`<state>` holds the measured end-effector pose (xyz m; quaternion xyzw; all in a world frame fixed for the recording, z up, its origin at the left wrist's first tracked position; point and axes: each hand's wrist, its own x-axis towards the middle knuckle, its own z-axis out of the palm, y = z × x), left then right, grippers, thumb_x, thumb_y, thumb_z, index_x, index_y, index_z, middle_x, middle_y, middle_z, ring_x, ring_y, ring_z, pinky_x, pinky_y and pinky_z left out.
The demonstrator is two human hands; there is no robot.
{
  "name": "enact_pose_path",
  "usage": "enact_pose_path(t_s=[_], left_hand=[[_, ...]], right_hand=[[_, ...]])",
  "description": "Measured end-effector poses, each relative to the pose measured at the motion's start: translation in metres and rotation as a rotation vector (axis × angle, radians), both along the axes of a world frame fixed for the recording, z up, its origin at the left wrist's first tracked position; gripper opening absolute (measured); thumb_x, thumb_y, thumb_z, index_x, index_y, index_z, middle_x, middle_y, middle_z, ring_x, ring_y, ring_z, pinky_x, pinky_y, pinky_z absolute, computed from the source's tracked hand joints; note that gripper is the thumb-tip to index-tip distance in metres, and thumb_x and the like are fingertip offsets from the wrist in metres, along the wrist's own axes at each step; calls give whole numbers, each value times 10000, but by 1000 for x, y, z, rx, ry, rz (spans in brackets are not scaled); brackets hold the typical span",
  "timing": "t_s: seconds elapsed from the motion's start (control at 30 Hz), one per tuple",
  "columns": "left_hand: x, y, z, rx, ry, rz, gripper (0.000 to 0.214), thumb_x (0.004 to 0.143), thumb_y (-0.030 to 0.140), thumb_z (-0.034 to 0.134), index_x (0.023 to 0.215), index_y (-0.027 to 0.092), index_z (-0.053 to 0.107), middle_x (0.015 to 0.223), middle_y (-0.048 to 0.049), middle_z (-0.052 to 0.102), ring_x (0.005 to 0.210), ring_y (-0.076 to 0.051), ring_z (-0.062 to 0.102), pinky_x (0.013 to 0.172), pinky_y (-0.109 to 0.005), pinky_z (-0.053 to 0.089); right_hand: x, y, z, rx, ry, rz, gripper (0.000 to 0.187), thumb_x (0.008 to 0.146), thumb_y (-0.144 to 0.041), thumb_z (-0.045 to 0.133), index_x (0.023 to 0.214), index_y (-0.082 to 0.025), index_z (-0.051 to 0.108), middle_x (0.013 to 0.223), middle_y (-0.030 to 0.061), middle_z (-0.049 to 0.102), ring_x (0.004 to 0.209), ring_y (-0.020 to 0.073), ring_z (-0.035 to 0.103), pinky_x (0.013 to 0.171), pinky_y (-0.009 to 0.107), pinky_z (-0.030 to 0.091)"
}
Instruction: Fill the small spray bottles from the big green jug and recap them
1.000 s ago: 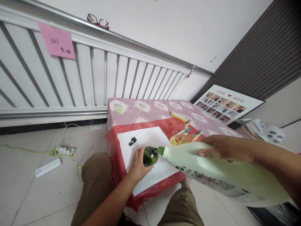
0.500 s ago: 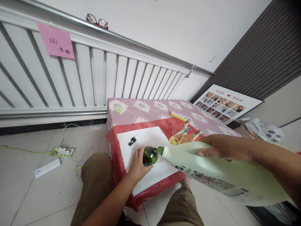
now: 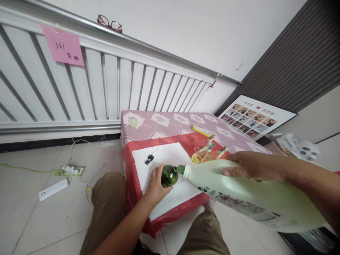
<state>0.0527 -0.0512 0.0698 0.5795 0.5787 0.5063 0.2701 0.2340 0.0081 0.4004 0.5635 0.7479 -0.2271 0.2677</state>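
Green round bottle [image 3: 169, 175] in left grip [image 3: 154, 187], jug [image 3: 247, 194] spout touching

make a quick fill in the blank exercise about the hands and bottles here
The left hand steadies a small round bottle, dark ____ in colour.
The large pale jug tilted at its mouth is held by the ____.
A dark cap lies on the ____ sheet.
The glasses atop the radiator have ____ frames.
Missing: green; right hand; white; red.
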Motion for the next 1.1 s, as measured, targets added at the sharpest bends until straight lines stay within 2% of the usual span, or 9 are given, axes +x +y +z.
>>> enact_pose_path(t_s=[0.57, 0.83, 1.1], left_hand=[[0, 0, -1, 6, -5, 1, 912, 600, 204, 737, 1390, 206, 283, 1330, -120, 398, 1259, -288, 386, 1082, -455, 327], [0, 0, 0, -11, -1, -2, 915, 607, 210, 733, 1397, 208, 273, 1331, -118, 389, 1264, -283, 380, 1089, -451, 319], [0, -1, 0, 9, 3, 3, 910, 605, 202, 729, 1394, 209, 277, 1334, -117, 393, 1266, -286, 379, 1091, -453, 314]], right_hand=[[-1, -1, 2, 9, -5, 25, 534, 739, -696, 477, 928, -215, 613, 925, 100, 664, 801, 272, 644, 576, 322, 498], [0, 0, 1, 4, -6, 21, 581, 733, -724, 463, 933, -198, 609, 908, 100, 651, 768, 257, 634, 559, 314, 482], [-1, -2, 3, -4, 20, 29, 547, 718, -697, 513, 916, -199, 619, 886, 97, 667, 763, 255, 634, 546, 299, 464]])
